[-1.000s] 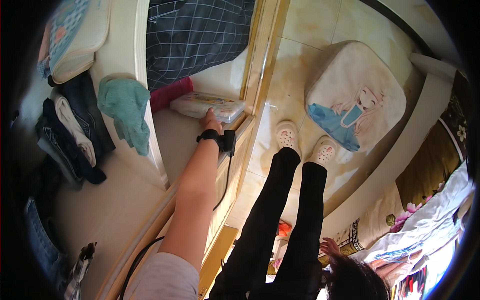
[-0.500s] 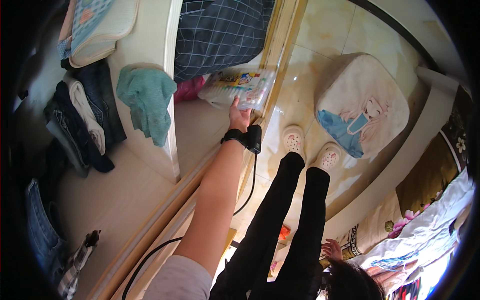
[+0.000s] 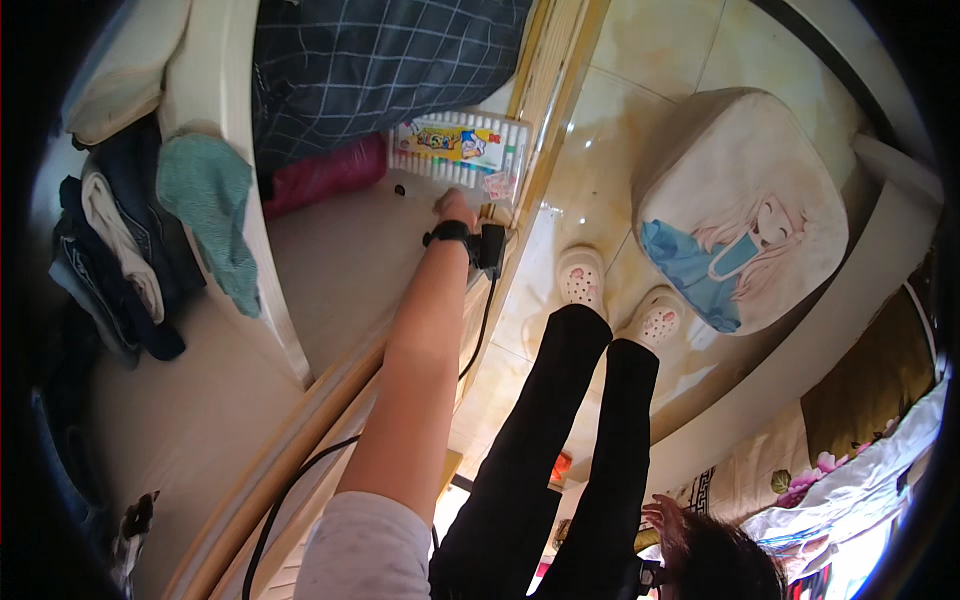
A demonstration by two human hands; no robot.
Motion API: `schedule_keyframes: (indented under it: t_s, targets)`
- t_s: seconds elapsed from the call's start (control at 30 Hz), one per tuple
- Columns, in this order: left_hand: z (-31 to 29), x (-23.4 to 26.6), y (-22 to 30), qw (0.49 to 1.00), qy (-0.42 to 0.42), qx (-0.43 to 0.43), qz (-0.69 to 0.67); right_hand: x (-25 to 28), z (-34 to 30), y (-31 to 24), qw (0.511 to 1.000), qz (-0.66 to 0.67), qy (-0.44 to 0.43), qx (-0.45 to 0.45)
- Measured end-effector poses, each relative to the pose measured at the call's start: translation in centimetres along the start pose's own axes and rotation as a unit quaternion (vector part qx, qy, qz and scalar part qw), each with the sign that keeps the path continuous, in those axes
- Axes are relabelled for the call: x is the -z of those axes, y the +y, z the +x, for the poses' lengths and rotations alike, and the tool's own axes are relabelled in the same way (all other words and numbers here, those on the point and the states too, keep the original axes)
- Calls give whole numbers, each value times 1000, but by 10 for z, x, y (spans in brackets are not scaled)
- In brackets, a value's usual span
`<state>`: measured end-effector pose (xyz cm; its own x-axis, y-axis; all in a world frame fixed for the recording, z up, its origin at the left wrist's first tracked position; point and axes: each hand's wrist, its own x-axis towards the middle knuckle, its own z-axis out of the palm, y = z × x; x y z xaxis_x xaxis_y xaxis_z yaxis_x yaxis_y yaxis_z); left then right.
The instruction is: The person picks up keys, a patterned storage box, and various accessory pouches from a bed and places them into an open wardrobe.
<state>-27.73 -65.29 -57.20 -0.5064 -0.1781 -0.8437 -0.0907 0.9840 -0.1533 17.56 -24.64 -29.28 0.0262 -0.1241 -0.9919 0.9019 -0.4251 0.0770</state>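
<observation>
Daylight fills the scene evenly, bright on the glossy floor tiles (image 3: 600, 130), which carry small white glare spots and soft reflections. Shadows are weak. Fisheye distortion bends straight edges strongly, the corners fall to black, and the rim at lower right is blurred and slightly overexposed

One package shows: a flat rectangular marker set (image 3: 462, 148) in a clear plastic case, lying on the pale shelf surface (image 3: 340, 260) near its wooden front edge, just beside the dark checked fabric (image 3: 370, 60). A row of white marker caps runs along its upper side, and a bright yellow, blue and red label covers its middle.
</observation>
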Motion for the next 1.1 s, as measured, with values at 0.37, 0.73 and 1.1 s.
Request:
schedule_keyframes:
  t_s: [0.37,0.73,1.1]
  targets:
    - [-16,22,87,947,274,-41,-162,-31,15,-36,998,-21,12,-57]
    - [17,22,73,930,346,123,-33,8,2,-33,986,-149,4,77]
    - [-26,-14,34,978,161,-24,-129,-26,6,-39,1000,-7,-10,14]
